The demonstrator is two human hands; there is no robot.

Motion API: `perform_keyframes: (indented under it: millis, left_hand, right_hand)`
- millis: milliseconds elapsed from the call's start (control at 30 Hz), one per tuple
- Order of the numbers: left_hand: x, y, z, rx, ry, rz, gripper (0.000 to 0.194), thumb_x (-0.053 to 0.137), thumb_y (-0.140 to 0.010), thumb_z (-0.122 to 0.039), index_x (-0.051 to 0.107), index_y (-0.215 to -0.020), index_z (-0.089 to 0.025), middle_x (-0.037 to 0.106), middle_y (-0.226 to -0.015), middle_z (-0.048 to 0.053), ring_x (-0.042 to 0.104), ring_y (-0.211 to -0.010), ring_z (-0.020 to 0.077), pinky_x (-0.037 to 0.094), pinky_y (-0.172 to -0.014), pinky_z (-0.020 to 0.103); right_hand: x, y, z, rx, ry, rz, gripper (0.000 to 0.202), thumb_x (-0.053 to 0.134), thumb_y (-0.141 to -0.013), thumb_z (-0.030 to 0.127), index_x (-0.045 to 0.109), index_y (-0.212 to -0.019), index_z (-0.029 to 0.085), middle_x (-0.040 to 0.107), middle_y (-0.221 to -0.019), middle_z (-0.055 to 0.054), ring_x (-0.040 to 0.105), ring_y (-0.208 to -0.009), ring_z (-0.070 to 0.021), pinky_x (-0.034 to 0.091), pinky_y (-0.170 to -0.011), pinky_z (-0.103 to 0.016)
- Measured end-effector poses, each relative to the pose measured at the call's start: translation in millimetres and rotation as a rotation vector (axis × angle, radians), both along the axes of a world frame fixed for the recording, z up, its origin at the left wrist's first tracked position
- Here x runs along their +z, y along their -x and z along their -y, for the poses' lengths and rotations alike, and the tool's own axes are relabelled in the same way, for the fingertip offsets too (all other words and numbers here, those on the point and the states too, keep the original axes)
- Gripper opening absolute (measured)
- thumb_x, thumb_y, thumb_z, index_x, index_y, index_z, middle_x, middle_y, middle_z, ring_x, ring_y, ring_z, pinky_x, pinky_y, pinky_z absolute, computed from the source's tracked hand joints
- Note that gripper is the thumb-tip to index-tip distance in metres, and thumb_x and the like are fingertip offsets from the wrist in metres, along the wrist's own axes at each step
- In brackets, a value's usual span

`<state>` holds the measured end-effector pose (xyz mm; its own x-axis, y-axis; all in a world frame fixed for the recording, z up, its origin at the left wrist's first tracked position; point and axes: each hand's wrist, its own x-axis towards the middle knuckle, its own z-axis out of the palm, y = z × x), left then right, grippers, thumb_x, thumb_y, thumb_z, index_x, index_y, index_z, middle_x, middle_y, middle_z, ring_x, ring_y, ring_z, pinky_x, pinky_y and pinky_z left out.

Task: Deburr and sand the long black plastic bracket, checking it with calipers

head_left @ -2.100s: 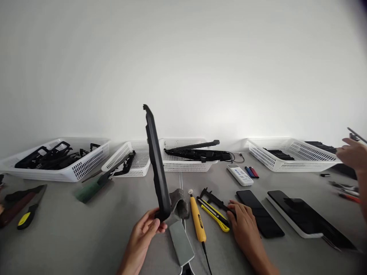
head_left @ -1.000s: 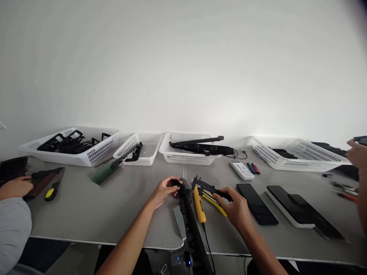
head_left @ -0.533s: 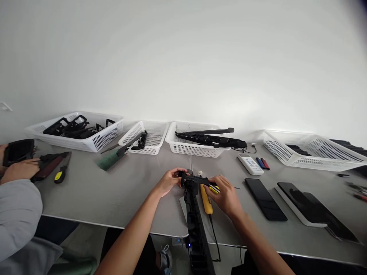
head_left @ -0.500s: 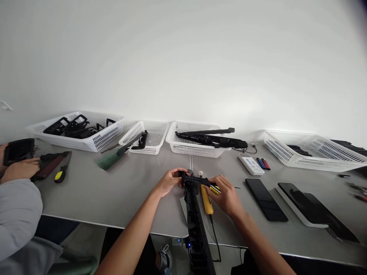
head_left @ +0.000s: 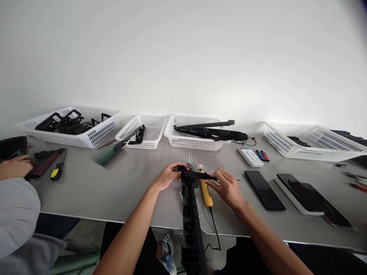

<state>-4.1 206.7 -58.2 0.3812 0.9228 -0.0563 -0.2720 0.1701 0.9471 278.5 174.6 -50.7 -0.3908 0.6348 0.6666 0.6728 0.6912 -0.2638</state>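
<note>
A long black ribbed plastic part [head_left: 191, 221] runs from the middle of the metal table down past its front edge. Across its far end lies a slim black caliper-like bar [head_left: 196, 175]. My left hand [head_left: 169, 176] is closed around the left end of the bar, at the top of the long part. The right end of the bar is gripped by my right hand [head_left: 225, 185], whose fingers also cover part of a small yellow and black item. Between my hands, a yellow corded tool [head_left: 207, 194] rests on the table.
White baskets [head_left: 192, 143] with black parts line the wall. A dark phone [head_left: 265, 191], a white device [head_left: 250, 156] and more flat devices lie right. At the left, another person's hand [head_left: 15, 168] is near a yellow-black knife [head_left: 57, 172].
The view has shifted slightly, so the table and baskets appear a little higher. My hands keep their hold on the bar. The person's hand at the left appears further left.
</note>
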Motion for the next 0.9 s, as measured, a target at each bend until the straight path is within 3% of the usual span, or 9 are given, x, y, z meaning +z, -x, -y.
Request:
perform_keyframes:
  millis: [167, 467, 633, 900]
  left_hand:
    - [-1.7, 1.1, -2.0, -0.010, 0.003, -0.012, 0.057, 0.101, -0.066, -0.042, 0.080, -0.111, -0.015, 0.079, -0.112, 0.012, 0.065, -0.079, 0.0164, 0.044, -0.064, 0.027]
    - [1.6, 0.6, -2.4, -0.025, 0.042, -0.024, 0.057, 0.103, -0.063, -0.038, 0.080, -0.108, -0.014, 0.077, -0.103, 0.008, 0.061, -0.071, 0.0125, 0.044, -0.061, 0.026]
    - [1.5, 0.7, -3.6, 0.012, 0.062, -0.025, 0.057, 0.104, -0.060, -0.039, 0.081, -0.105, -0.013, 0.073, -0.087, 0.003, 0.056, -0.065, 0.0106, 0.040, -0.058, 0.025]
    - [0.3, -0.8, -4.6, 0.031, 0.071, -0.044, 0.059, 0.104, -0.058, -0.044, 0.082, -0.104, -0.013, 0.072, -0.081, 0.002, 0.058, -0.066, 0.0114, 0.042, -0.060, 0.026]
  right_hand:
    - [2.5, 0.3, -0.4, 0.045, -0.113, 0.013, 0.022, 0.066, -0.107, 0.040, 0.064, -0.095, 0.022, 0.070, -0.079, -0.005, 0.065, -0.070, -0.0209, 0.049, -0.066, -0.032]
    - [20.0, -2.8, -7.0, 0.091, -0.013, 0.062, 0.026, 0.066, -0.107, 0.044, 0.065, -0.093, 0.021, 0.071, -0.081, -0.005, 0.067, -0.071, -0.0208, 0.050, -0.066, -0.032]
    - [32.2, -2.2, -15.1, 0.117, 0.029, 0.097, 0.028, 0.066, -0.107, 0.046, 0.066, -0.094, 0.021, 0.070, -0.080, -0.004, 0.066, -0.069, -0.0206, 0.048, -0.064, -0.031]
    - [25.3, -1.2, -13.3, 0.093, 0.027, 0.050, 0.031, 0.065, -0.105, 0.050, 0.065, -0.095, 0.021, 0.072, -0.083, -0.007, 0.069, -0.073, -0.0223, 0.051, -0.066, -0.032]
